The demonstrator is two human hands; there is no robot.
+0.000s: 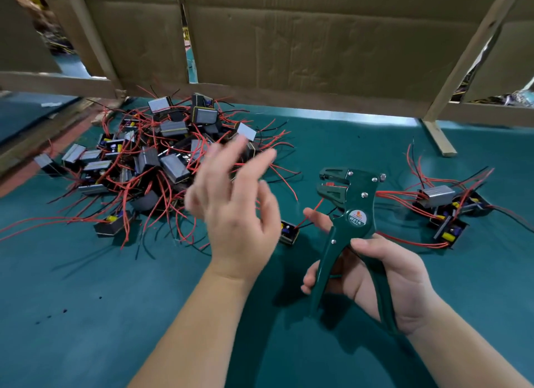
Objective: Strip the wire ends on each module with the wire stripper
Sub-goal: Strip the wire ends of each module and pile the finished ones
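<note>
my left hand [231, 202] was spread, empty; right hand [384, 278] gripped green metal wire stripper [355, 214]; heap of black red-wired modules [150, 162] centre-left looked mostly undone.

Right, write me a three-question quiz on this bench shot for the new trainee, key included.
1. True or false: the right hand grips the wire stripper by its handles.
2. Pick one: the larger pile of modules lies A) to the left of the stripper, B) to the right of it, C) directly under it.
3. Fill in: the left hand, fingers spread and blurred, holds ____.

Key: 1 true; 2 A; 3 nothing.
</note>
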